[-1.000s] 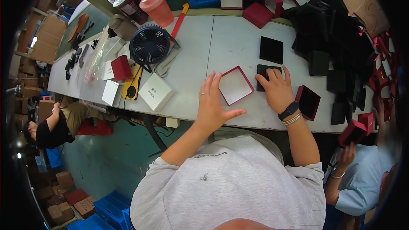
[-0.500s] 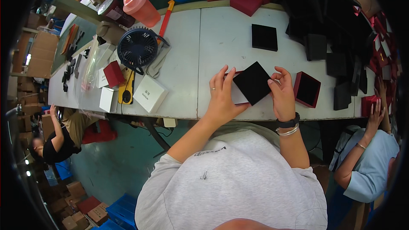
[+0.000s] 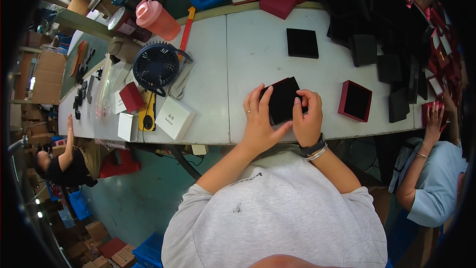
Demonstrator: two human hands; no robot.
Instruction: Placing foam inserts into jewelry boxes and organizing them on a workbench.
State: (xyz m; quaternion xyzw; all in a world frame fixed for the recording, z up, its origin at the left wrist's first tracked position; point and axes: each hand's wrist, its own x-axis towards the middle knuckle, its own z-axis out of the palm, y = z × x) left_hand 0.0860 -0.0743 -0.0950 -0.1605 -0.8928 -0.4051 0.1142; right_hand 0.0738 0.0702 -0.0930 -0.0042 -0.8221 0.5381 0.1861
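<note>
A square red box tray with a black insert (image 3: 283,98) in its top lies on the white table (image 3: 233,69) right in front of me. My left hand (image 3: 260,119) presses on its left side, fingers spread over the edge. My right hand (image 3: 307,119) presses on its right side; a dark watch and bracelets sit on that wrist. Only a thin red rim of the box shows under the black insert. A second red box tray with a black lining (image 3: 355,100) stands open just to the right. A loose black square pad (image 3: 302,43) lies farther back.
A black desk fan (image 3: 155,67), a pink jug (image 3: 157,19), a small red box (image 3: 132,97) and white boxes (image 3: 174,117) crowd the left. Piles of black pads (image 3: 382,34) and red boxes fill the back right. Another person's hand (image 3: 434,119) works at the right edge; a further person sits at far left.
A second ago my hands held a red tray and a black pad apart. They then brought the pad over the tray, and now both hands press it down.
</note>
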